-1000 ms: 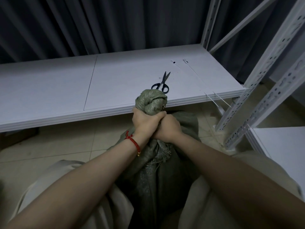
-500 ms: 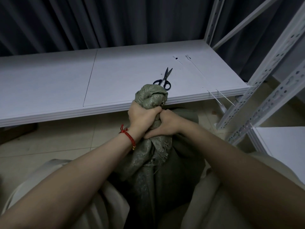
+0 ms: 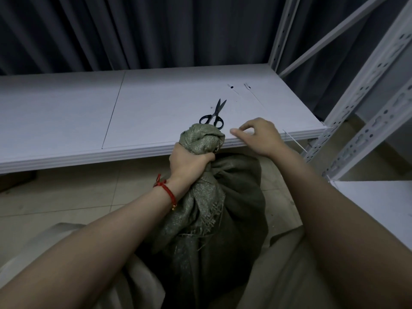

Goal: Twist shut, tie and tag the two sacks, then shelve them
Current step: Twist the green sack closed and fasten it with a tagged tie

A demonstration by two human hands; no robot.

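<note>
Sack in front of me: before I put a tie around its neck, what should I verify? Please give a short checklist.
1. Neck of the sack is twisted shut: ok.
2. Left hand grips the neck below the twist: ok.
3. Ties lie on the shelf within reach: ok.
4. Right hand already holds a tie: cannot tell.
5. Scissors lie apart from both hands: ok.

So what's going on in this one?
A person is closing a green woven sack. The left hand holds its twisted neck in a firm grip. The right hand is at the front edge of the white shelf, fingers curled near the thin white ties; whether it holds one is unclear. Scissors lie close by.
</note>
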